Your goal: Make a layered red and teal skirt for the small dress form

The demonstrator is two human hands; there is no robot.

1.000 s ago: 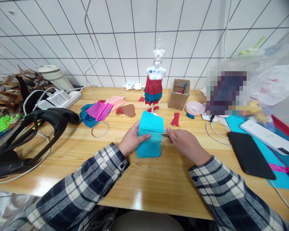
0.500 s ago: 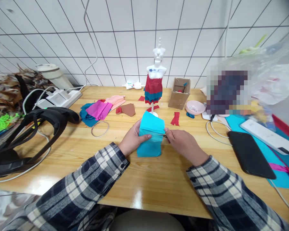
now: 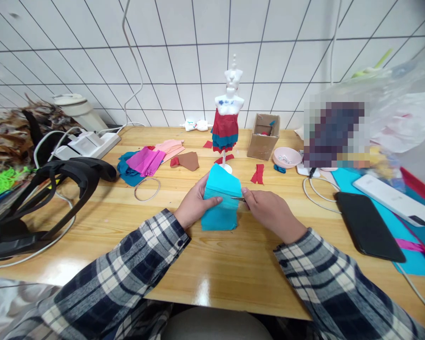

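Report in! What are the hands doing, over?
Left hand holding blue cloth. Right hand gripping thin metal tool at cloth's right edge. Mannequin just beyond, not in the way.

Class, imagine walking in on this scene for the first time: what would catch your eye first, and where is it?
Probably the bright turquoise sheet at the centre, gripped by the left hand, while the right hand holds a thin metal tool at its right edge. Just behind stands a small white mannequin in a red-and-teal skirt. At the far left, a bulky black headset stands out too.
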